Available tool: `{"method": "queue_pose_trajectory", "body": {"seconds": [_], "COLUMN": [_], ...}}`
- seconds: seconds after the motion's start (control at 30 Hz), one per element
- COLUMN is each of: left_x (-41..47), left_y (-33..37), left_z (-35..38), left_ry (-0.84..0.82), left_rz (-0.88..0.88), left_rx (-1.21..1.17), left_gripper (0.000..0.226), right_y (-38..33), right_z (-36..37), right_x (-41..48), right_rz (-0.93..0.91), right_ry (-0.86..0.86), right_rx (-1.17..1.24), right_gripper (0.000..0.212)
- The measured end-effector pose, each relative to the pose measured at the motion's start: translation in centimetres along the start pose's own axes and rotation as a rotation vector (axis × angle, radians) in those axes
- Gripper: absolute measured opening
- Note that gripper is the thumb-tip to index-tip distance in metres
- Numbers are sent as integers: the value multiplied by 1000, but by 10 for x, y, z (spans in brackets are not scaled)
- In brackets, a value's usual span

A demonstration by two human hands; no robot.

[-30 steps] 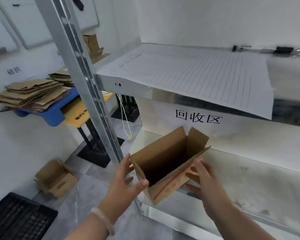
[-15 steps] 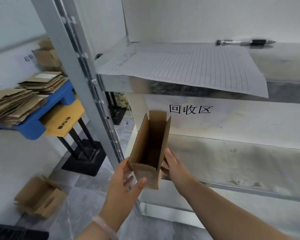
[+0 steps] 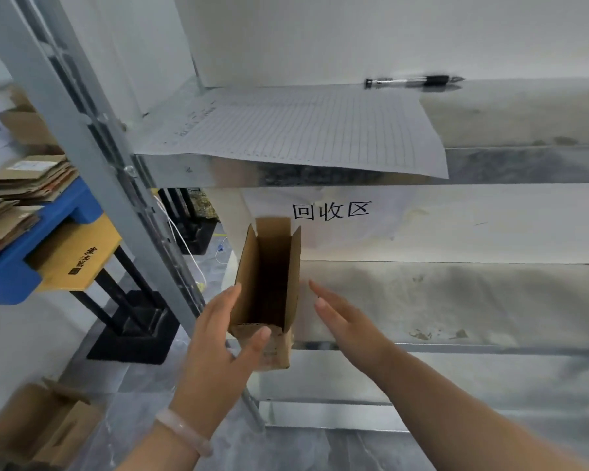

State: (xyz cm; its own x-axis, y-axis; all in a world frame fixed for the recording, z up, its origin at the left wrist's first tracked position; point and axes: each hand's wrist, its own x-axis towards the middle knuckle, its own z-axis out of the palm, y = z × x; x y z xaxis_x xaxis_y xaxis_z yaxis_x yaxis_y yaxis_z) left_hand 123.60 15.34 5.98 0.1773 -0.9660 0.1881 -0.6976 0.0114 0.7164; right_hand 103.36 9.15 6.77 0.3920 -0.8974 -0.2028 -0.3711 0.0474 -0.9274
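Observation:
A small brown cardboard box [image 3: 269,283] with its top flaps open stands upright at the front left corner of the lower metal shelf [image 3: 456,300]. Its lower end hangs just past the shelf's front lip. My left hand [image 3: 215,348] holds it, thumb across the near face and fingers along the left side. To the right of the box my right hand [image 3: 347,324] is flat with straight fingers, a small gap between it and the box wall. The box looks empty inside.
A grey shelf upright [image 3: 92,137] stands just left of the box. A lined paper sheet [image 3: 303,130] and a pen [image 3: 412,81] lie on the upper shelf. At left, a blue platform [image 3: 21,266] carries flattened cartons. An open carton [image 3: 41,426] lies on the floor.
The box was turned from lying tilted to standing upright and narrow-side on. My right hand has come off its right side and now hovers beside it. My left hand keeps hold.

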Motion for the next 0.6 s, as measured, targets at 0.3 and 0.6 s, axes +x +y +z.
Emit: {"method": "queue_pose_trajectory", "body": {"seconds": [0.3,0.6], "left_x": [14,-45], "left_y": [144,359], "left_z": [93,303], "left_ry": [7,-101], "left_rz": [661,982], "left_rx": [340,113], "left_gripper": [57,57], "right_y": [53,134], "right_z": [-143,-334], "right_x": [-115,-306], "right_rz": [-144,45], "right_ry": [511,866], "right_rx": [-696,-961], "right_gripper": [66,71]}}
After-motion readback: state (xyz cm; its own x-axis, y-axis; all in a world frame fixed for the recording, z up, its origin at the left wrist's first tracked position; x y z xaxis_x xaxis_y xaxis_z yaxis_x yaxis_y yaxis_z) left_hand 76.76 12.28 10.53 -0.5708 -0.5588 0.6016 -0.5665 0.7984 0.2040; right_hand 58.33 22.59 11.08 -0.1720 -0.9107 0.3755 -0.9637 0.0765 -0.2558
